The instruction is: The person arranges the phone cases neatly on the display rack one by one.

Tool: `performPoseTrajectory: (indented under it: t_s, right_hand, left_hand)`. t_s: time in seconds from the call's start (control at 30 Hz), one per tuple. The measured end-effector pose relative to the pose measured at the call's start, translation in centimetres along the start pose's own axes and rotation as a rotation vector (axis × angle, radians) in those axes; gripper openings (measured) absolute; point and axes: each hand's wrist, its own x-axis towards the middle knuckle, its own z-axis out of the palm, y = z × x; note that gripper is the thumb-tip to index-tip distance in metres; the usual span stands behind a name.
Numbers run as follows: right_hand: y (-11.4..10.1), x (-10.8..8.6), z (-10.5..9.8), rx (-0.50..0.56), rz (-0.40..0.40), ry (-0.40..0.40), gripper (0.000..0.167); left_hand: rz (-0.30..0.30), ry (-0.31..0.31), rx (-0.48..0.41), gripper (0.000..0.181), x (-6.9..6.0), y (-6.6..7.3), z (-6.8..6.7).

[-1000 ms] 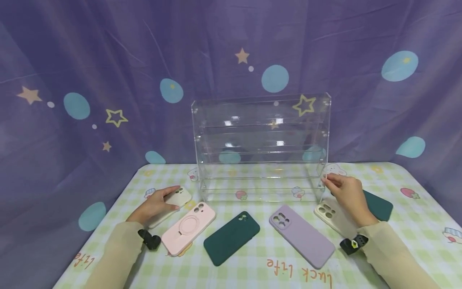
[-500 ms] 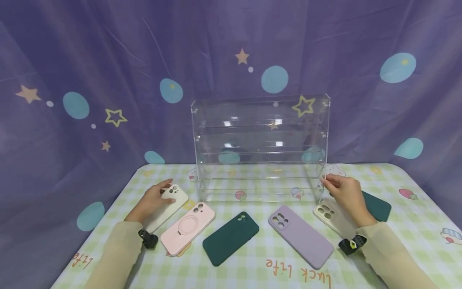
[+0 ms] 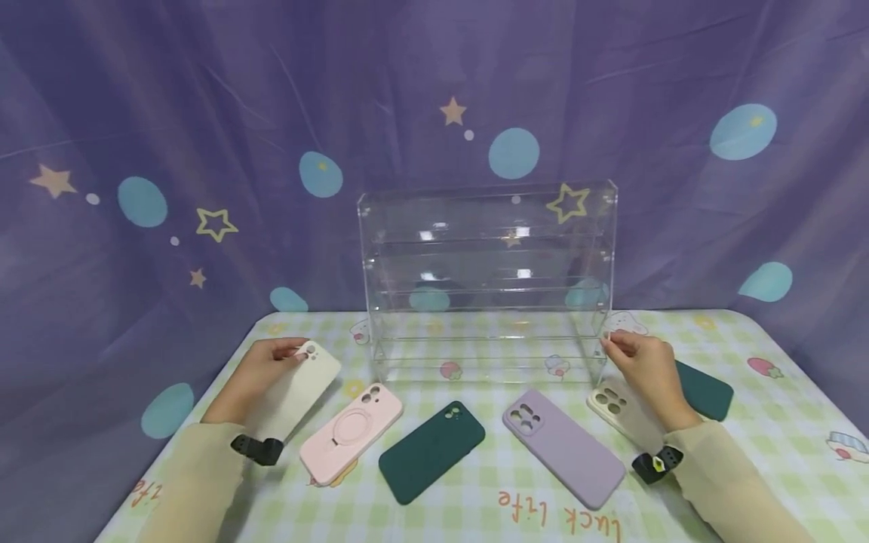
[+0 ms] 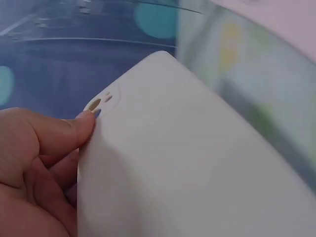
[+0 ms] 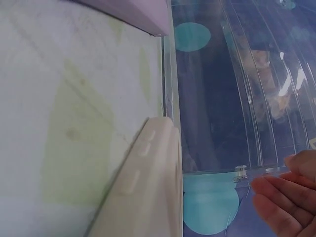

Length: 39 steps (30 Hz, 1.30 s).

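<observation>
- Raising the white, rectangular phone case [image 3: 302, 388], left of frame, with my left hand [image 3: 258, 369]; a second ago it lay on the green-checked cloth [image 3: 475, 520], now its upper end is tilted up.
- Left thumb and fingers pinch its edge by the camera holes; lower end hidden.
- Right hand [image 3: 645, 366] unchanged: fingertips closed on the right side edge of the clear, tiered plastic rack [image 3: 485, 290], centre frame.
- Judgement: pick-up under way; case well apart from rack.

a starry curtain [image 3: 407, 143] and checked tablecloth [image 3: 468, 483] mark an indoor nook.
</observation>
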Motion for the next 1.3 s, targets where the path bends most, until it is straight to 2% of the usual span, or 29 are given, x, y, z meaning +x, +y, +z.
performPoseTrajectory:
  t_s: [0.13, 0.23, 0.37, 0.53, 0.7, 0.83, 1.0, 1.17, 1.3]
  right_hand:
    - [-0.1, -0.2, 0.1, -0.007, -0.012, 0.024, 0.02]
    - [-0.2, -0.2, 0.0, -0.012, -0.02, 0.036, 0.019]
    - [-0.2, 0.0, 0.0, -0.009, -0.024, 0.037, 0.019]
    - [-0.2, 0.1, 0.2, -0.004, -0.024, 0.035, 0.018]
    - [-0.3, 0.2, 0.3, 0.003, -0.021, 0.035, 0.017]
    - [-0.4, 0.1, 0.4, 0.004, -0.022, 0.033, 0.017]
    - [-0.3, 0.1, 0.4, 0.0, -0.034, 0.034, 0.018]
    - [-0.1, -0.1, 0.4, -0.004, -0.015, 0.029, 0.018]
    - [0.1, -0.1, 0.4, -0.007, -0.035, 0.045, 0.017]
  left_hand:
    - [0.068, 0.051, -0.107, 0.04, -0.8, 3.2, -1.8]
    - [0.109, 0.069, -0.251, 0.04, -0.9, 5.7, -2.7]
    - [0.131, 0.052, -0.459, 0.026, -0.5, 9.1, -3.4]
    - [0.168, 0.0, -0.559, 0.02, 0.6, 13.8, -3.5]
    - [0.191, -0.07, -0.706, 0.02, 2.7, 17.7, -2.4]
    - [0.155, -0.091, -0.782, 0.027, 4.3, 20.2, -1.0]
    - [0.122, -0.057, -0.844, 0.039, 5.9, 23.5, 0.8]
    - [0.152, -0.004, -0.904, 0.036, 7.6, 27.0, 2.7]
    - [0.158, 0.036, -0.951, 0.033, 9.0, 29.6, 4.0]
